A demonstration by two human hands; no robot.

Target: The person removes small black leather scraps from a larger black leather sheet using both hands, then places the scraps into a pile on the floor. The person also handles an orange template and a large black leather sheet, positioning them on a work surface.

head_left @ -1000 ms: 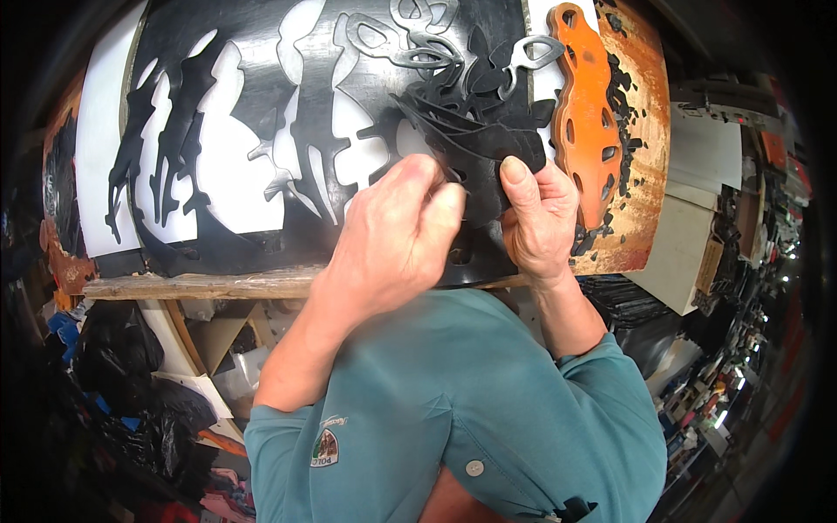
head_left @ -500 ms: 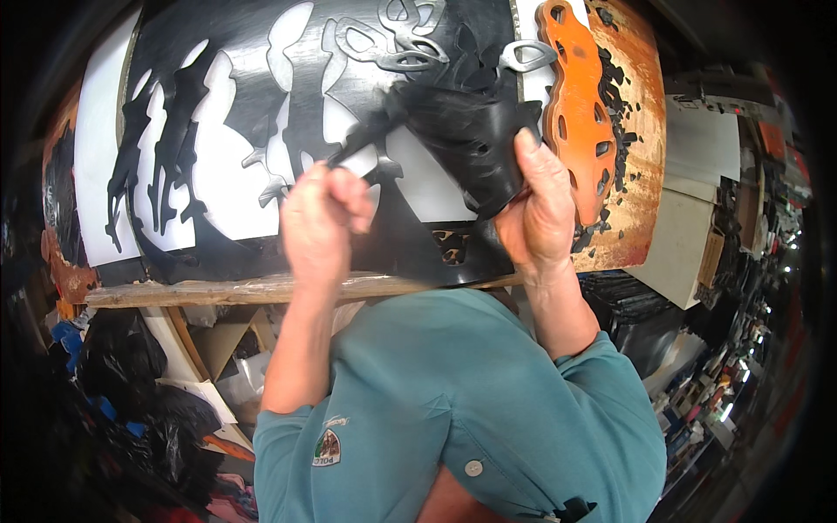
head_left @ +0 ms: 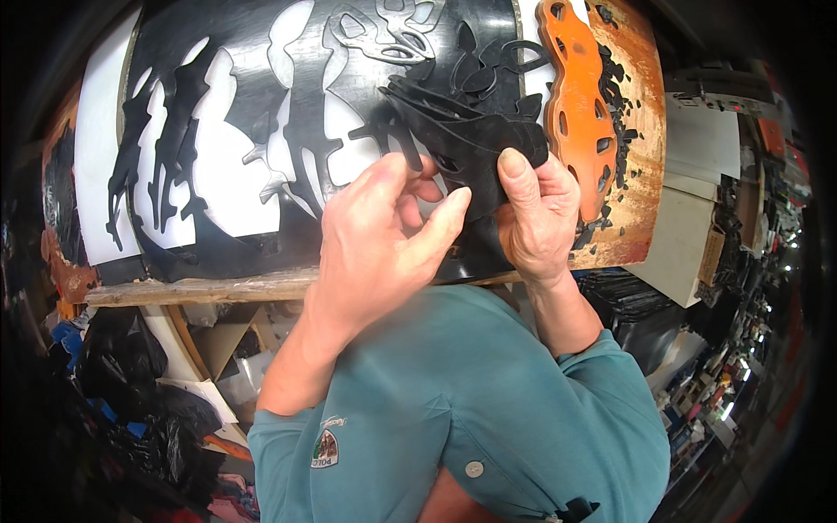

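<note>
Wooden bench (head_left: 200, 286): two hands, left (head_left: 375, 244) and right (head_left: 536, 209), pinch one black cutout stack (head_left: 475, 144) (layers uncountable).

Worn wooden bench (head_left: 641, 187): black cut sheet (head_left: 218, 87), orange template (head_left: 577, 113).

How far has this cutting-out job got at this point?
Done: much of the black sheet shows white cut-out gaps, and the right hand grips a stack of black cut pieces. In hand: the left hand pinches at that stack. Left: uncut black areas remain along the sheet's lower edge.
</note>
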